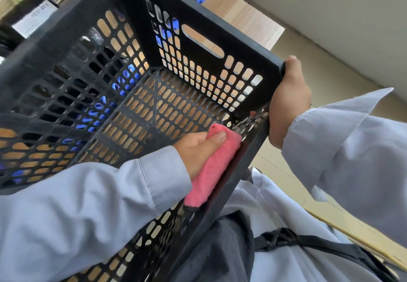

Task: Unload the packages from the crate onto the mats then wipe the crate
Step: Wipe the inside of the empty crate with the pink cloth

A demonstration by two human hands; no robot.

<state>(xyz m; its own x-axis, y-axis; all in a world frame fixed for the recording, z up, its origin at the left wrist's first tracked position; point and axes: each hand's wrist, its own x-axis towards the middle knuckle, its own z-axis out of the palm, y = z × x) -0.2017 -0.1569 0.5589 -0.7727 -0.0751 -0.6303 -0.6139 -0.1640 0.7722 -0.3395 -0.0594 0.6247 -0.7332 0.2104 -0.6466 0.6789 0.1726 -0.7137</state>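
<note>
Two hands: left fingers (pixel 217 137) round pink cloth (pixel 212 167); right fingers (pixel 290 61) round crate rim (pixel 242 39).

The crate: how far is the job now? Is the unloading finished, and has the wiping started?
Done: the crate holds no packages, and dark packages lie outside it, though the mats cannot be made out. In hand: the left hand presses a pink cloth on the near wall while the right hand grips the corner. Left: the other walls and the bottom, probably.
</note>
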